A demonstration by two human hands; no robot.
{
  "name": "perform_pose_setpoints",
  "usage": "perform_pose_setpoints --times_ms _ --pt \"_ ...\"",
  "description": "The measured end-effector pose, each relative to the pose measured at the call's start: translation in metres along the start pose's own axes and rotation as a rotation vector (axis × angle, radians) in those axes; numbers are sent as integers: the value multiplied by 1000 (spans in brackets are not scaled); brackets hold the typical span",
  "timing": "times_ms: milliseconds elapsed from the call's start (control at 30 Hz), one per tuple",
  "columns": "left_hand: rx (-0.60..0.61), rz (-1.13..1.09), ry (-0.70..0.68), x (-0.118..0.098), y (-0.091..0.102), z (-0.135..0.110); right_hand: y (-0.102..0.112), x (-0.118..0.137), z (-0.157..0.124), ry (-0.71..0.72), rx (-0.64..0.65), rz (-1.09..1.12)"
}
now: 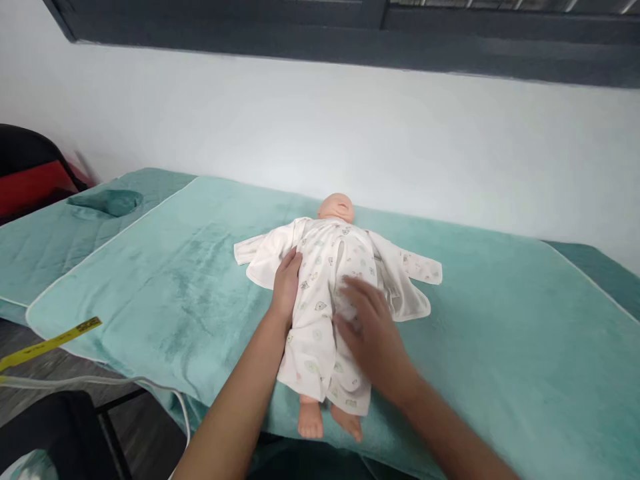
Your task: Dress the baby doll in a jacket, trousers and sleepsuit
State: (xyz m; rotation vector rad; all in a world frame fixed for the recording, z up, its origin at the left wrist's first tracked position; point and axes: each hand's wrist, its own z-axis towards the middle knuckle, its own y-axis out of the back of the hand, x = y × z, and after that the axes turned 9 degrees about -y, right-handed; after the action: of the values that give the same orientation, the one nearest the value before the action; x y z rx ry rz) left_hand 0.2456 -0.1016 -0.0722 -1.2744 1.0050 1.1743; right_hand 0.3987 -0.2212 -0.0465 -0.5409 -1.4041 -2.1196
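Note:
A baby doll [336, 208] lies on its back in the middle of the bed, head toward the wall and bare feet [311, 420] toward me. It is covered by a white patterned baby top [267, 257], its sleeves spread flat to both sides, and matching trousers [313, 347]. My left hand [287, 283] rests along the doll's left-of-view side at the waist, touching the cloth, its fingers extended and partly hidden. Over the trousers' right-of-view side is my right hand [370, 330], slightly blurred, with fingers apart; whether it touches the cloth I cannot tell.
A green plush cover [165, 267] spreads over the bed, which stands against a white wall [250, 120]. To the left are a bed section with a face hole [107, 202], a yellow strip [50, 343], a white cable [100, 380] and a black chair [55, 427].

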Motion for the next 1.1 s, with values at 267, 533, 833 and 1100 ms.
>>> perform_pose_setpoints --times_ms 267,533,833,1100 --pt "231 181 -173 7 61 -112 -4 46 -86 -12 155 -180" --pt "238 662 -427 7 84 -179 -14 53 -90 33 132 -127" --pt "206 699 -614 5 83 -217 -3 51 -121 23 94 -28" --pt "135 872 -656 11 95 -238 4 37 -134 77 116 36"
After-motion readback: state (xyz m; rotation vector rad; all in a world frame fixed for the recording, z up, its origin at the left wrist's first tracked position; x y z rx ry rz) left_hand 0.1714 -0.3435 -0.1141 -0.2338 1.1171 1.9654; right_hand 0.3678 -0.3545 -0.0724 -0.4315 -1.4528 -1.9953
